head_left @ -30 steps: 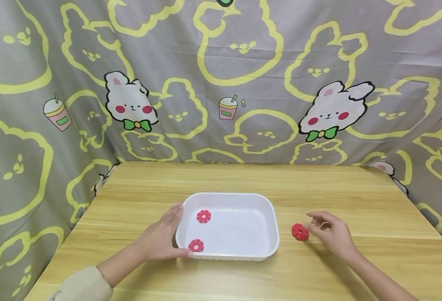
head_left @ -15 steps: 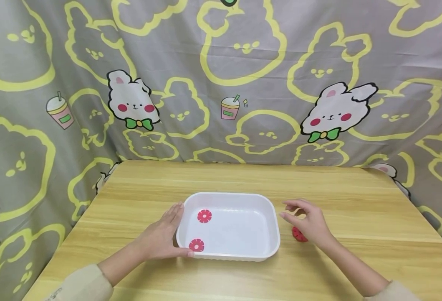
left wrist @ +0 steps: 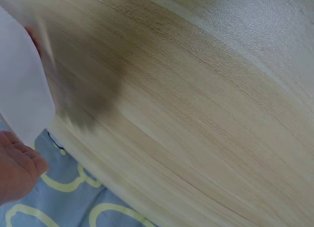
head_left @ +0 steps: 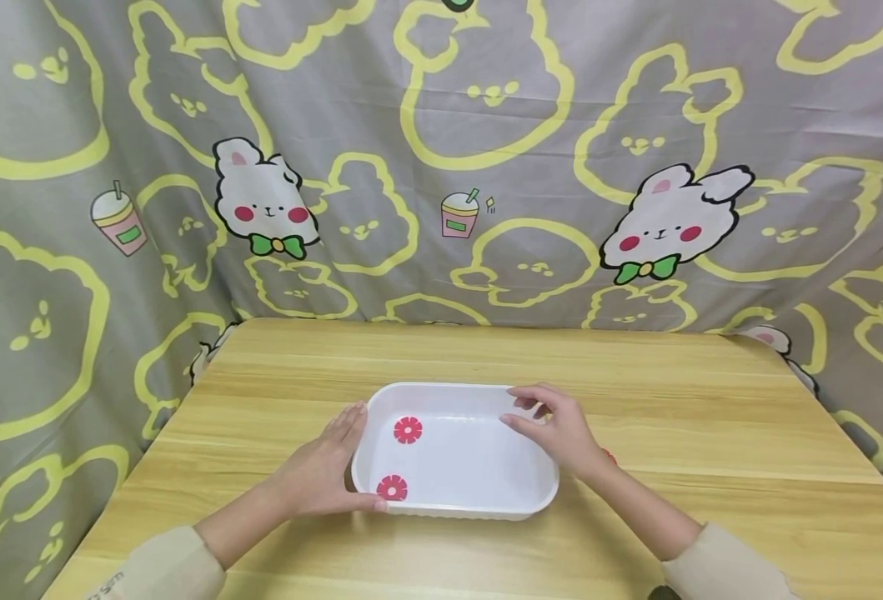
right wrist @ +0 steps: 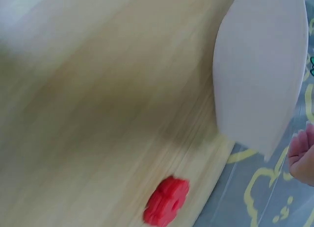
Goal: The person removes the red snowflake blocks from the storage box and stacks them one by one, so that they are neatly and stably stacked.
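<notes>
A white rectangular plastic tray (head_left: 465, 510) stands on the wooden table. My left hand (head_left: 328, 467) rests against its left end, fingers straight along the outer wall and thumb at the near rim. Flat on the tray's floor at the left show two red flower-shaped slotted discs, a far disc (head_left: 408, 430) and a near disc (head_left: 392, 487). My right hand (head_left: 564, 433) is over the tray's right end, thumb and forefinger apart, nothing visible between them. Behind that wrist a thick red notched piece (right wrist: 167, 202) lies on the table, mostly hidden in the head view.
The light wooden table (head_left: 298, 358) reaches back to a grey curtain (head_left: 426, 100) with yellow outlines and printed rabbits. In the right wrist view, the tray's outer wall (right wrist: 260, 65) rises beside the red piece.
My right hand has moved left from beside the red piece to over the tray's right end. The red piece stays on the table, and my left hand holds its place at the tray.
</notes>
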A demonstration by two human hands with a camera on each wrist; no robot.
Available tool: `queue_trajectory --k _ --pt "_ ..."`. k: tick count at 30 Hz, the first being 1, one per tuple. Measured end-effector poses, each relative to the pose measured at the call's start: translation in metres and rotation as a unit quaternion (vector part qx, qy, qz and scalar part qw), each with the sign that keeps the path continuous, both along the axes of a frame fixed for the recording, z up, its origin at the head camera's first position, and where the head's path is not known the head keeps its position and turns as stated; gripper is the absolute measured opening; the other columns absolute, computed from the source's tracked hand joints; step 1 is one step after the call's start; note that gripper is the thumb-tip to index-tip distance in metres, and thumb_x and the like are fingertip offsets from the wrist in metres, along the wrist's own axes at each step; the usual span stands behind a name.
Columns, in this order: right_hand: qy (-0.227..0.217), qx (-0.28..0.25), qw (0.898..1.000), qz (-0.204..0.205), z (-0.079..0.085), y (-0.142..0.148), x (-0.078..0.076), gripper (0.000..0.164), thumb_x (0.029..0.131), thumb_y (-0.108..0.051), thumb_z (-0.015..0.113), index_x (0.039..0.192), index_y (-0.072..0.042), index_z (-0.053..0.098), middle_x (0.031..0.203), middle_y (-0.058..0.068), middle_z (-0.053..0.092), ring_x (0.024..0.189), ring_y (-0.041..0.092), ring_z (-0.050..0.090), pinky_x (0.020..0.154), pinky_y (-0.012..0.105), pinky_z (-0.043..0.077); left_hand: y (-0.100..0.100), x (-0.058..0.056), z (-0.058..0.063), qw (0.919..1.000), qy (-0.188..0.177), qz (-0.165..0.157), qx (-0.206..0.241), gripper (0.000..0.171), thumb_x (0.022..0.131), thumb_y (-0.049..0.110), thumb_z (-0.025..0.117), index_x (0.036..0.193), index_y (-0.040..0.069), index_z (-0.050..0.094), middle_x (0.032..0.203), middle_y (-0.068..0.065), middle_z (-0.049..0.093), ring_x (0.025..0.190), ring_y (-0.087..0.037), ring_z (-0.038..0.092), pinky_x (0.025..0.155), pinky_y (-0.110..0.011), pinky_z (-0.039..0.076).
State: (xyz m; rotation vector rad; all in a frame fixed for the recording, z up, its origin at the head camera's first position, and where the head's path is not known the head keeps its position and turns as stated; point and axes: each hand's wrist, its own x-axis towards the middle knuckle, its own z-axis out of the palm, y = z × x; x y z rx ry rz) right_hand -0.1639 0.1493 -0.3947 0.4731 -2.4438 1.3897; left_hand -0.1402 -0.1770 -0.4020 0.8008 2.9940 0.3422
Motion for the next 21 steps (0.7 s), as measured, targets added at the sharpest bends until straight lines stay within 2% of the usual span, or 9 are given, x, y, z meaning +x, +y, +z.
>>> queue_trajectory --k 3,8,21 --pt "-0.018 -0.002 1.000 0.007 0.000 -0.013 -0.002 0.029 0.072 -0.007 0.077 0.099 0.000 0.069 0.085 0.015 0.065 0.080 0.027 0.059 0.065 0.021 0.051 0.000 0.000 0.000 1.0000 0.006 -0.003 -0.002 0.120 0.065 0.077 0.058 0.142 -0.009 0.026 0.149 -0.025 0.027 0.138 -0.038 0.028 0.107 -0.046 0.036" --pt "-0.037 -0.015 0.999 0.017 0.001 -0.033 -0.005 0.031 0.072 -0.007 0.077 0.101 0.000 0.069 0.086 0.016 0.065 0.083 0.033 0.059 0.067 0.024 0.052 0.000 0.000 0.000 1.0000 0.007 -0.005 -0.001 0.120 0.065 0.076 0.060 0.141 -0.010 0.026 0.149 -0.026 0.026 0.138 -0.038 0.028 0.108 -0.046 0.035" --pt "-0.065 -0.043 0.996 0.038 -0.005 -0.078 -0.012 0.032 0.072 -0.010 0.077 0.102 0.000 0.069 0.085 0.018 0.064 0.082 0.030 0.058 0.069 0.031 0.053 0.000 -0.001 0.001 0.9999 0.008 -0.006 0.003 0.119 0.065 0.075 0.061 0.141 -0.010 0.026 0.148 -0.026 0.027 0.137 -0.038 0.029 0.107 -0.046 0.036"
